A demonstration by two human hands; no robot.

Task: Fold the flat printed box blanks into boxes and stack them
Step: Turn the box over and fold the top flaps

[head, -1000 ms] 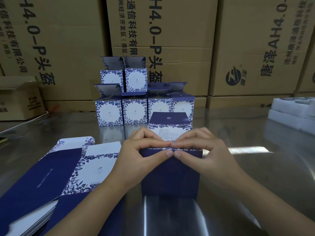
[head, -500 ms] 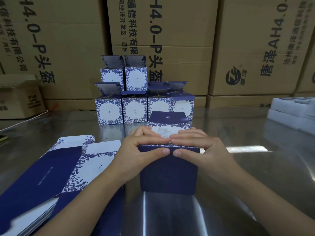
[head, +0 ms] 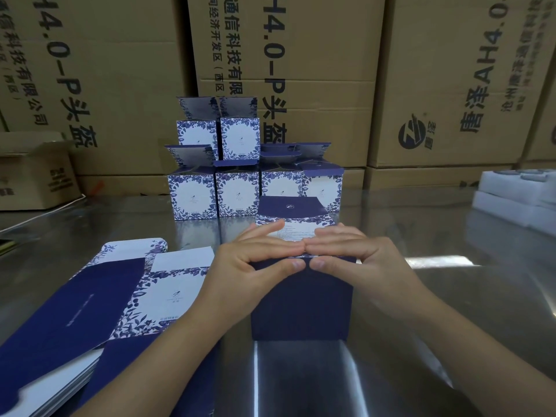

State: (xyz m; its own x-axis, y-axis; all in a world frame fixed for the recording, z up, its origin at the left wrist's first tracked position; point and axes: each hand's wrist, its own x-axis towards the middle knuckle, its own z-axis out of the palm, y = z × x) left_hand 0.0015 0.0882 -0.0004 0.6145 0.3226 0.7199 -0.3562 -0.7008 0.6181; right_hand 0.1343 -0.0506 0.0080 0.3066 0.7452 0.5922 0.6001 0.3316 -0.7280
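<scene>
As left hand (head: 249, 266) and right hand (head: 364, 260) press one box (head: 301, 305), six boxes (head: 237, 192) stand.

dim light | glare streaks on table (head: 436, 224) | sharp centre | edges bowed

- The shiny metal tabletop (head: 421, 296) carried a dark blue box (head: 301, 308), which stood upright near its middle.
- A pile of flat printed blanks (head: 90, 305) lay just left of that box, fanned slightly, blue and floral panels facing up.
- A row of four folded boxes (head: 237, 194) stood close behind the box.
- White foam pieces (head: 511, 200) lay well to the right of the box, toward the back.
</scene>
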